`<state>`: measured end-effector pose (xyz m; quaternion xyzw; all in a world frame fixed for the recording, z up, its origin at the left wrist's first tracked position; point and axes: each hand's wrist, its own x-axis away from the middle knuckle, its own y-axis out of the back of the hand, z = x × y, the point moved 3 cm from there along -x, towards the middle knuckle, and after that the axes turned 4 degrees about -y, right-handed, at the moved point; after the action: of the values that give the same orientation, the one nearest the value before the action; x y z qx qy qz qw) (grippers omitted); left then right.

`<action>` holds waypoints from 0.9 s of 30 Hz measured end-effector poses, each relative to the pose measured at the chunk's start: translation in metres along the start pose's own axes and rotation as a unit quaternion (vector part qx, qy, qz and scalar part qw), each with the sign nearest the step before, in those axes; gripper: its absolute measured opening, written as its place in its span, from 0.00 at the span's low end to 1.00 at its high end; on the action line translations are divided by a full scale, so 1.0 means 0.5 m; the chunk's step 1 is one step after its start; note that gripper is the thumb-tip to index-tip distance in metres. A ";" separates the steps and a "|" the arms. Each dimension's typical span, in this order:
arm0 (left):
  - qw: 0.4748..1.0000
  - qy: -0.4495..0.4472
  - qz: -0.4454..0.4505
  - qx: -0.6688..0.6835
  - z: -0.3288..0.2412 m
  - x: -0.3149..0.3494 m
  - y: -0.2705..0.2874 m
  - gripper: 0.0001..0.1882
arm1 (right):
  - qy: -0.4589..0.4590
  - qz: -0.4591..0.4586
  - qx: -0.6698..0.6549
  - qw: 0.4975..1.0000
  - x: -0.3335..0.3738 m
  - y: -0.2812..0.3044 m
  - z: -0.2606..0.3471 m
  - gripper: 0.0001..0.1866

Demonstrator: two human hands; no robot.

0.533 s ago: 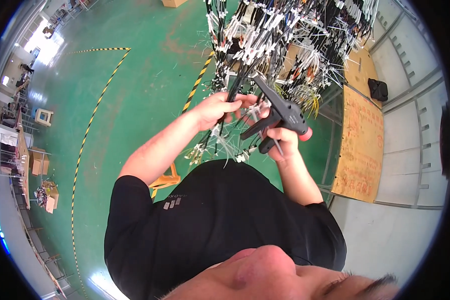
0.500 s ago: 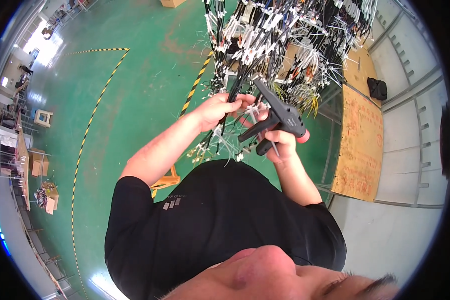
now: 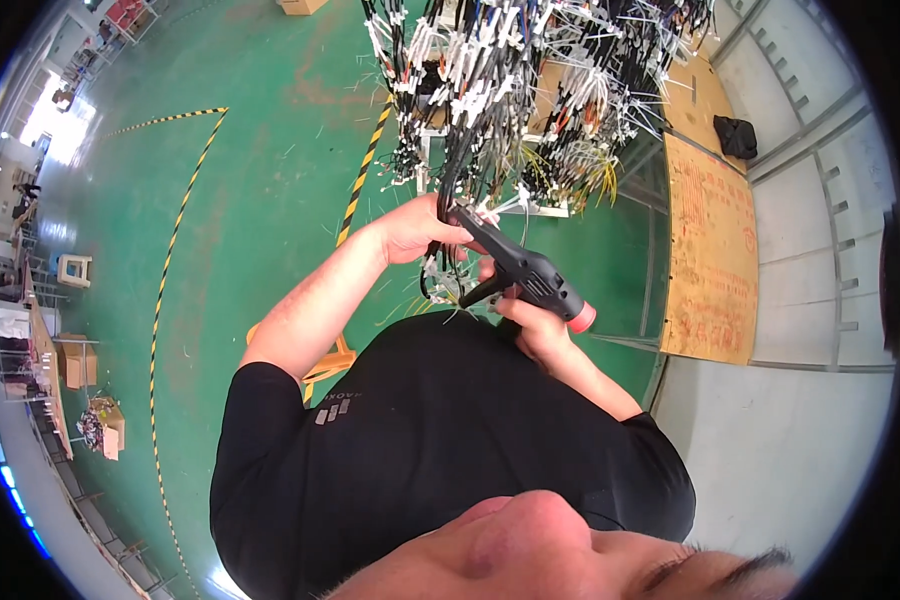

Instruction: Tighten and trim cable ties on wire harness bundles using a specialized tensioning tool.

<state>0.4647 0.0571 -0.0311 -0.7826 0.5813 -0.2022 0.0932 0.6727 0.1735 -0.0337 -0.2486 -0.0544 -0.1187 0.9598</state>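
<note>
My left hand point(image 3: 413, 232) is closed round a bundle of black cables point(image 3: 454, 168) that runs down from the hanging mass of wire harnesses point(image 3: 570, 85). My right hand point(image 3: 538, 325) grips a black cable tie gun point(image 3: 528, 274) with a red knob at its rear end. The gun's nose points up and left, meeting the bundle right beside my left fingers. White cable ties point(image 3: 518, 200) stick out near the nose. Below my left hand hang loose cable ends with small connectors point(image 3: 452, 290), partly hidden by the gun and its trigger.
A pale metal frame point(image 3: 550, 211) stands under the harnesses. To the right are a wooden board point(image 3: 710, 250) and a black bag point(image 3: 735, 137). An orange-yellow stool point(image 3: 338, 358) is beside my left arm. Striped tape point(image 3: 363, 185) marks the green floor; cardboard boxes point(image 3: 78, 362) sit far left.
The tie gun has swung from standing apart on the right to lying against the cable bundle, nose at my left fingers. My right hand has moved left and down with it.
</note>
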 end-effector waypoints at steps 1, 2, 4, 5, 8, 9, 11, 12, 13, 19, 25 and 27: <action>1.000 0.015 -0.010 0.011 0.010 -0.003 0.006 0.22 | -0.013 -0.048 0.047 0.998 0.005 0.004 0.000 0.32; 0.999 0.018 -0.038 0.009 0.006 -0.003 0.001 0.19 | -0.011 -0.058 0.071 0.996 0.006 0.014 -0.002 0.31; 0.999 0.030 -0.039 -0.010 0.027 -0.012 0.031 0.16 | 0.035 -0.075 0.094 0.992 0.001 0.030 0.009 0.30; 0.998 0.047 -0.049 0.001 0.007 0.000 0.018 0.19 | 0.032 -0.088 0.065 0.993 0.010 0.032 0.024 0.28; 0.998 0.052 0.000 0.025 0.020 0.000 0.044 0.24 | 0.083 -0.136 0.043 0.986 0.015 0.095 0.044 0.30; 0.998 0.054 0.001 0.023 0.016 0.002 0.039 0.24 | 0.107 -0.165 0.041 0.980 0.021 0.113 0.058 0.29; 0.999 0.033 -0.011 -0.010 0.002 0.012 0.028 0.23 | 0.132 -0.216 0.070 0.965 0.032 0.154 0.084 0.28; 0.999 0.033 -0.020 -0.037 0.000 0.015 0.027 0.20 | 0.156 -0.244 0.148 0.946 0.034 0.170 0.092 0.28; 0.999 0.033 -0.021 -0.036 0.006 0.016 0.027 0.20 | 0.178 -0.271 0.224 0.919 0.037 0.185 0.099 0.28; 0.989 0.028 -0.123 -0.079 0.014 0.004 0.002 0.17 | 0.321 -0.100 0.488 0.805 0.020 0.045 0.093 0.27; 0.995 -0.006 -0.096 0.015 0.033 0.000 0.007 0.29 | 0.282 -0.015 0.483 0.829 -0.029 -0.013 0.022 0.27; 0.998 -0.027 -0.051 0.006 0.030 0.001 0.011 0.33 | 0.264 0.023 0.439 0.858 -0.029 -0.012 0.023 0.26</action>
<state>0.4664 0.0535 -0.0468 -0.8161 0.5363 -0.1889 0.1034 0.6566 0.1767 -0.0232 0.2385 0.1604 -0.1215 0.9501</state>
